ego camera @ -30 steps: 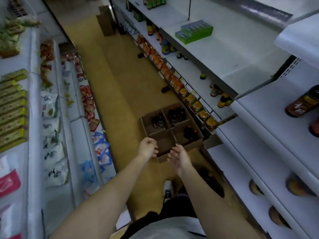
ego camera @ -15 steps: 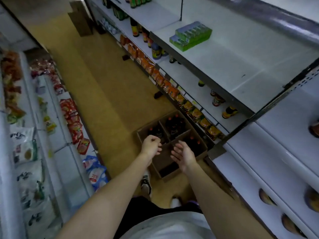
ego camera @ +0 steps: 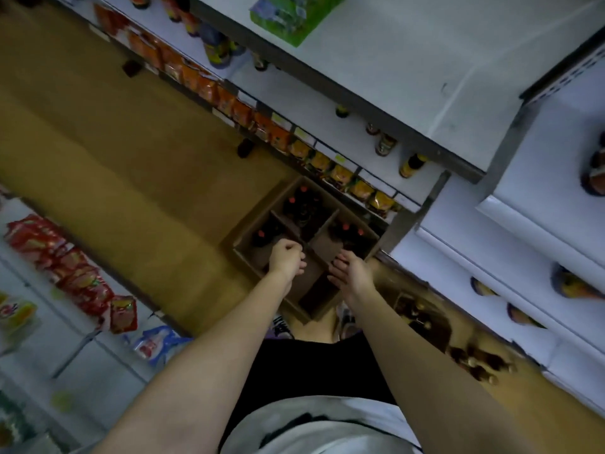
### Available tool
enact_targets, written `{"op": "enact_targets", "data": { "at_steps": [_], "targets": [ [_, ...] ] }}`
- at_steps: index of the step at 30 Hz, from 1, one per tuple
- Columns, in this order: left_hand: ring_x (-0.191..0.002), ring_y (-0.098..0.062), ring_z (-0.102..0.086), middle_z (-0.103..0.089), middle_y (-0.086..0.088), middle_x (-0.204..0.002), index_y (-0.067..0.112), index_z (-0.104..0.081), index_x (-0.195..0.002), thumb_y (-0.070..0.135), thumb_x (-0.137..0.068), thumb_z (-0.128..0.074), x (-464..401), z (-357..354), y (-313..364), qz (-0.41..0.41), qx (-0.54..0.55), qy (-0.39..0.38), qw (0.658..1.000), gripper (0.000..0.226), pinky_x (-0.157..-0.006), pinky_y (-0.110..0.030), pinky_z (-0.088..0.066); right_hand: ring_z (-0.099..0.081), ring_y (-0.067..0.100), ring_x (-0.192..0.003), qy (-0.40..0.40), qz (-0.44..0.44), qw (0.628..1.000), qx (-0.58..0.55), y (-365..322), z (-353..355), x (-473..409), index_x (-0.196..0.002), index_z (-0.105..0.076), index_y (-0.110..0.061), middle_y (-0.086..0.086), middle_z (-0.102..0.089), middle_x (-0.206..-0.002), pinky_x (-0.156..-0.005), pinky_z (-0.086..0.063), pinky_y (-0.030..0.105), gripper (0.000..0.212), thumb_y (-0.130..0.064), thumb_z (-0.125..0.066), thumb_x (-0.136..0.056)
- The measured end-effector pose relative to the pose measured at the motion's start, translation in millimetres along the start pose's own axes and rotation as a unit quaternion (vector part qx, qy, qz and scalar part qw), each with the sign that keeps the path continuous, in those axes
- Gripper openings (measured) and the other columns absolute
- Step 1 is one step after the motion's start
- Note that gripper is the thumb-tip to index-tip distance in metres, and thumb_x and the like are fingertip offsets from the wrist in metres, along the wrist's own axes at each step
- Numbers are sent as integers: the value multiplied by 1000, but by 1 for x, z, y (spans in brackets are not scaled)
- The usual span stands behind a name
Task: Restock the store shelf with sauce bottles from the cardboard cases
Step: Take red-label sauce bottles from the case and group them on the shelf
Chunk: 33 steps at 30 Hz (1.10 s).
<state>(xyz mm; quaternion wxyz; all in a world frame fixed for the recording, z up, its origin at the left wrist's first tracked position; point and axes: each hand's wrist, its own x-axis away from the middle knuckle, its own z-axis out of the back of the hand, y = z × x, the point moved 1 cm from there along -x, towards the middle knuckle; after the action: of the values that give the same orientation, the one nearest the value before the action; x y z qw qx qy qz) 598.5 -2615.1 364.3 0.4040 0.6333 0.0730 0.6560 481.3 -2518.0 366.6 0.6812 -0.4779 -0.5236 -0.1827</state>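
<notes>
Reaching down toward the cardboard case (ego camera: 299, 244) on the floor, at the foot of the shelf (ego camera: 553, 257). Left hand (ego camera: 286, 258) curled, holding nothing; right hand (ego camera: 348, 270) flat, fingers straight; both empty, a little apart above the case's near compartments. Red-capped bottles (ego camera: 348, 234) stand in the far compartments. Next move, likely: lower further, grip a bottle neck. Labels too blurred to read.

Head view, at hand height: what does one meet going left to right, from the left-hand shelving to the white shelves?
Red snack packets → bare yellow floor → left hand, curled, empty → right hand, fingers straight, both over the cardboard case → white shelf.
</notes>
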Motion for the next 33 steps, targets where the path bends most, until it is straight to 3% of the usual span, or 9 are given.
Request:
{"op": "enact_targets", "data": {
  "at_steps": [4, 13, 16, 19, 21, 23, 26, 29, 33],
  "targets": [
    [-85, -22, -67, -68, -9, -99, 14, -60, -110, 21, -106, -48, -30, -22, 14, 11, -8, -17, 1000, 15, -78, -35, -59, -66, 28, -107, 30, 3, 999, -9, -13, 11, -28, -129, -60, -10, 7, -67, -113, -83, -58, 36, 31, -27, -56, -103],
    [-90, -22, -70, -69, -9, -104, 19, -59, -113, 19, -105, -49, -134, -112, -2, 79, 39, 14, 996, 13, -85, -37, -61, -67, 23, -87, 76, -37, 996, 11, -45, 27, -165, -114, -65, -7, 6, -69, -97, -86, -56, 38, 21, -18, -62, -97],
    [-76, -21, -63, -66, -11, -98, 13, -58, -119, 15, -105, -46, -173, -148, -22, 108, 74, 24, 991, 19, -68, -30, -56, -66, 24, -78, 78, -26, 994, 68, -53, 38, -229, -96, -63, -10, 6, -66, -86, -83, -57, 43, 6, -10, -57, -98],
    [-65, -21, -58, -63, -11, -86, 11, -57, -115, 10, -105, -42, -211, -183, -46, 139, 89, 27, 986, 18, -58, -29, -49, -68, 26, -75, 116, 12, 981, 157, -57, 49, -288, -88, -63, -14, 7, -67, -81, -80, -61, 43, 18, -8, -51, -101],
    [-63, -22, -56, -61, -11, -81, 8, -57, -100, 10, -106, -40, -236, -205, -68, 176, 125, 22, 976, 18, -54, -24, -48, -64, 21, -65, 125, 29, 975, 181, -55, 54, -323, -96, -63, -10, 7, -66, -80, -65, -59, 34, 15, -7, -50, -101],
    [-65, -25, -54, -59, -13, -83, 8, -55, -93, 17, -108, -35, -260, -228, -87, 209, 154, 10, 966, 27, -53, -25, -46, -61, 18, -61, 125, 27, 974, 189, -50, 58, -354, -106, -62, -9, 6, -64, -77, -62, -55, 32, 14, -5, -49, -102],
    [-68, -25, -56, -60, -13, -87, 9, -54, -96, 22, -107, -34, -295, -262, -109, 213, 161, -6, 964, 28, -60, -32, -44, -56, 21, -59, 117, 6, 977, 181, -36, 70, -400, -111, -58, -8, 8, -61, -76, -61, -52, 33, 19, 2, -45, -101],
    [-67, -19, -61, -63, -8, -84, 8, -57, -107, 14, -105, -43, -322, -285, -127, 173, 124, 33, 976, 15, -55, -25, -47, -58, 21, -60, 99, -11, 973, 207, -21, 83, -443, -124, -55, -10, 10, -64, -79, -60, -54, 32, 32, 5, -45, -97],
    [-71, -18, -60, -63, -8, -89, 12, -54, -104, 12, -104, -42, -351, -307, -153, 164, 123, 52, 977, 12, -51, -18, -45, -64, 19, -63, 73, -27, 965, 250, -13, 92, -499, -140, -47, -19, 14, -69, -93, -57, -60, 29, 45, -1, -52, -99]
  ]
}}
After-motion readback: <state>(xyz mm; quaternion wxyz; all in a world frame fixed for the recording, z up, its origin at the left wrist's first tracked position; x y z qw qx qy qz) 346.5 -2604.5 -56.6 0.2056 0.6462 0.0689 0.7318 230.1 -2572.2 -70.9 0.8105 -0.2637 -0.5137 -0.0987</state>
